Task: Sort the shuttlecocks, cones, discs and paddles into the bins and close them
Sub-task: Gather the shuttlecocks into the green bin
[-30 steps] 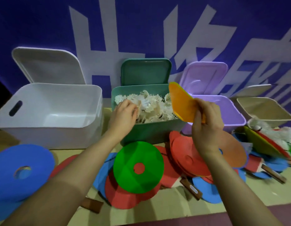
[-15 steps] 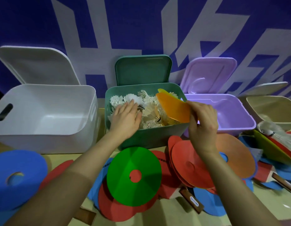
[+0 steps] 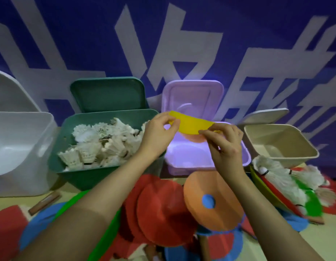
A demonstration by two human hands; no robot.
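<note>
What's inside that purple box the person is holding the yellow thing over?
Inside the purple bin, an orange disc leans against the back wall under the yellow disc that both hands hold. The floor looks bare where visible; the hands and yellow disc cover the rest.

Dim, soft-focus, wide-angle edge warp
</note>
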